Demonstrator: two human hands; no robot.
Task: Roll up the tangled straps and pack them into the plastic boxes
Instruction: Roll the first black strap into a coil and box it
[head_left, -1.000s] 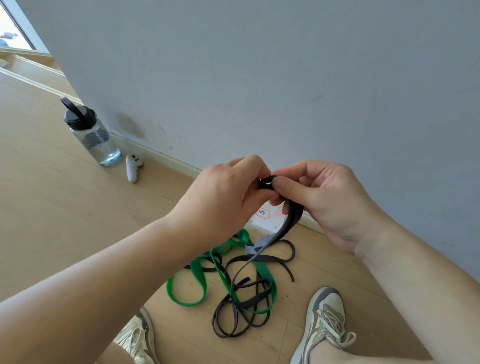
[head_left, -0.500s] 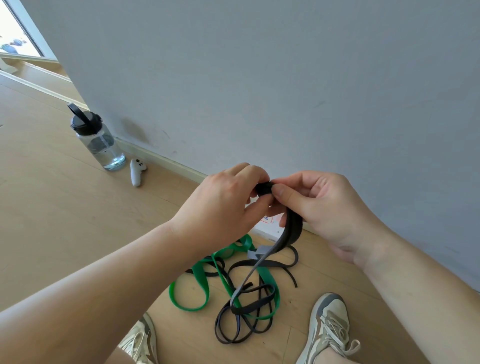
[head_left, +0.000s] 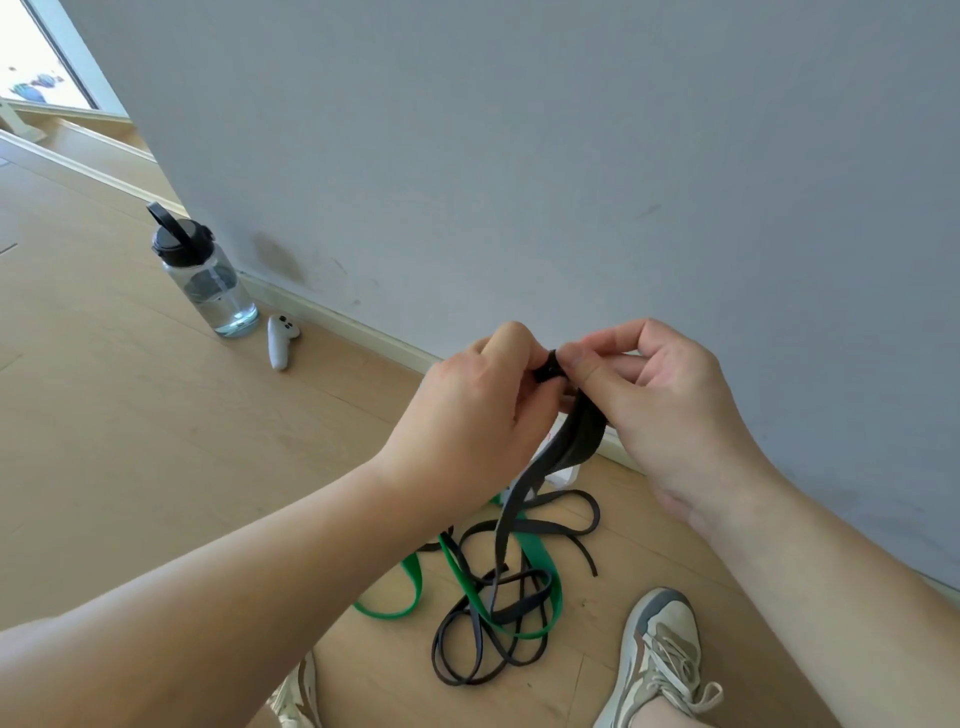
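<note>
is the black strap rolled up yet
No: the black strap has a tiny coil between left hand and right hand; rest hangs loose.

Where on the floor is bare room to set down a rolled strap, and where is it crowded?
Free: the wood floor left of the tangle, bordered by the water bottle and the white controller. Crowded: between the left shoe and right shoe, where green strap and black strap lie tangled.
</note>
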